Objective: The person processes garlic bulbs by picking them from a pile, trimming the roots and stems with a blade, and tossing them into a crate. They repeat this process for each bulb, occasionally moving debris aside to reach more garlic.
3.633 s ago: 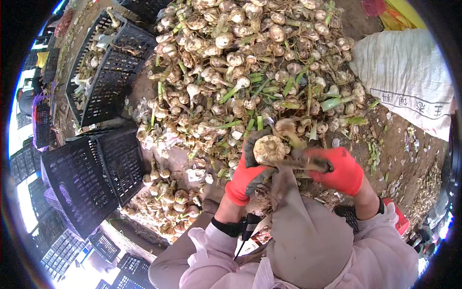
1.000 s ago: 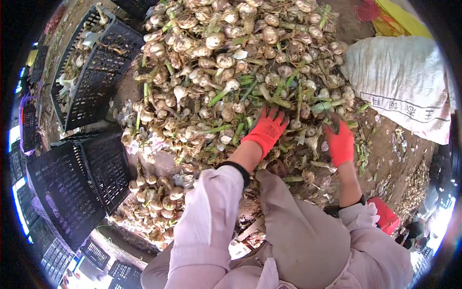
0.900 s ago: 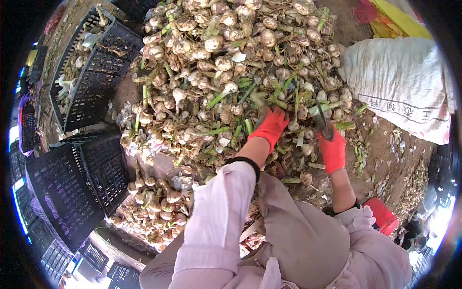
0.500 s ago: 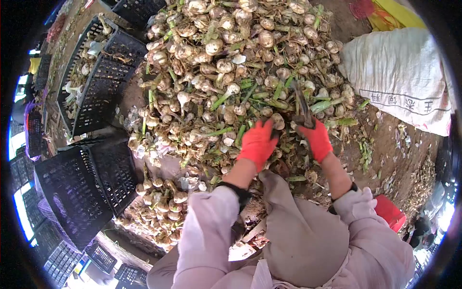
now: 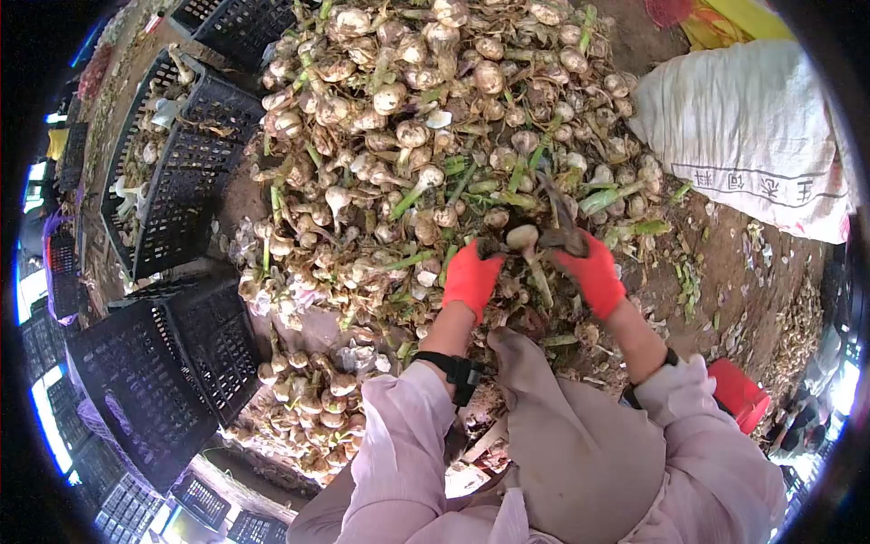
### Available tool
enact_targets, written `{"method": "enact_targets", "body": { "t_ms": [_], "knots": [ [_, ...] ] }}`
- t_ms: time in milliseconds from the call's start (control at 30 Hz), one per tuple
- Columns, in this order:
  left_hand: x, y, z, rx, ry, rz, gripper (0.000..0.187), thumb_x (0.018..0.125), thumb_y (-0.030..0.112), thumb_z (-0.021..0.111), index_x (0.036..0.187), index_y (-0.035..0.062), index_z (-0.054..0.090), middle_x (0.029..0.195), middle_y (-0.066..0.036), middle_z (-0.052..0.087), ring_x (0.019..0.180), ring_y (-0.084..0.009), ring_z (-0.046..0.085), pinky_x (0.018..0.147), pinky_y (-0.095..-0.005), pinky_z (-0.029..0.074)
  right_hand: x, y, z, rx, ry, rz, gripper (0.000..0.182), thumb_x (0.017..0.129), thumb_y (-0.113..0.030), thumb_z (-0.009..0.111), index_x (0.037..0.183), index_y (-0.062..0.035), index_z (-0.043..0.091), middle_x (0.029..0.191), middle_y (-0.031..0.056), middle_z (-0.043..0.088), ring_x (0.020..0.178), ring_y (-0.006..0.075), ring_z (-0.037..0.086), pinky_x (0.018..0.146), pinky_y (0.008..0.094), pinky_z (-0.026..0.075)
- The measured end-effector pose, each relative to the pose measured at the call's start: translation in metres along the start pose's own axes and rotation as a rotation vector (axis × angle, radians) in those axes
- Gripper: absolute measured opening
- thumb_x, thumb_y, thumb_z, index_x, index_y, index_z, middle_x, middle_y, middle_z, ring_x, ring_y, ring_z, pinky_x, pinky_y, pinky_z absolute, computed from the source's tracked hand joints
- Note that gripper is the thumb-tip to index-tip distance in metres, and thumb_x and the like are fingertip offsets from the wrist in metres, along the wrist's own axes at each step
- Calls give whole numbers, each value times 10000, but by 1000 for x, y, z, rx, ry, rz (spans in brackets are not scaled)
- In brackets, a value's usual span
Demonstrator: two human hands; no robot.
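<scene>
My left hand (image 5: 472, 276), in a red glove with dark fingertips, is at the near edge of a large heap of garlic (image 5: 399, 136); its fingers are curled, and what they hold, if anything, is hidden. My right hand (image 5: 587, 268), gloved the same way, is closed on a dark cutting tool (image 5: 559, 207) whose blade points up and away. Between the two hands lies a pale garlic bulb (image 5: 522, 238), its stem pointing toward me. Green stems are scattered through the heap around it.
A black crate (image 5: 186, 172) with some garlic stands at the left, and another black crate (image 5: 149, 363) nearer. A smaller garlic pile (image 5: 313, 399) lies at lower left. At the right are a white woven sack (image 5: 743, 136) and a red object (image 5: 739, 394).
The whole view has shifted slightly. My left hand has moved a little away from the bulbs, and a bulb with its stem now shows between my hands.
</scene>
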State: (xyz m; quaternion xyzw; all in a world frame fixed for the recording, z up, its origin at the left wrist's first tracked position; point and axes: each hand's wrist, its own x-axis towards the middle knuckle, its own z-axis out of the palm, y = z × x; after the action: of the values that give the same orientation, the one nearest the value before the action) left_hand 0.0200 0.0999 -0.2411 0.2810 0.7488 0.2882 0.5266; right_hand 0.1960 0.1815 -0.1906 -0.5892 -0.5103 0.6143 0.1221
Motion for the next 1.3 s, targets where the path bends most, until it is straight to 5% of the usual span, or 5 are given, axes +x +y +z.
{"method": "enact_targets", "body": {
  "t_ms": [167,400,567,767,1300],
  "knots": [
    [10,9,48,309,78,-136,424,779,292,584,1086,6,522,1029,-220,590,936,-347,589,805,-394,456,52,54,39,-74,136,43,582,742,-187,685,1203,69,439,991,135,614,883,180,563,782,299,444],
    [31,-37,44,-1367,-476,-262,473,878,318,518,1207,-11,436,1036,-111,593,964,-245,569,870,-374,439,55,33,30,541,-16,237,368,778,-84,631,1108,22,508,931,102,619,821,210,588,674,345,483],
    [-30,-13,1,-1204,-320,27,511,761,38,639,1221,41,417,1066,-69,574,940,-163,567,826,-291,470,-13,-26,20,453,-362,54,212,775,-41,629,980,4,600,881,51,628,763,176,605,692,308,498],
    [-75,16,-26,-158,37,554,647,611,100,759,1179,54,454,1081,-71,562,965,-167,554,838,-310,461,-47,-76,-6,-829,-289,-796,413,658,-195,664,1049,-86,588,850,145,624,775,250,626,672,367,495],
    [-109,12,-19,-634,-136,185,674,555,127,793,1139,40,468,1044,-78,582,959,-167,560,849,-310,458,-51,-76,1,-1038,-336,-747,385,631,-169,626,1006,-90,590,813,111,603,769,309,590,671,402,469]
  ]
}}
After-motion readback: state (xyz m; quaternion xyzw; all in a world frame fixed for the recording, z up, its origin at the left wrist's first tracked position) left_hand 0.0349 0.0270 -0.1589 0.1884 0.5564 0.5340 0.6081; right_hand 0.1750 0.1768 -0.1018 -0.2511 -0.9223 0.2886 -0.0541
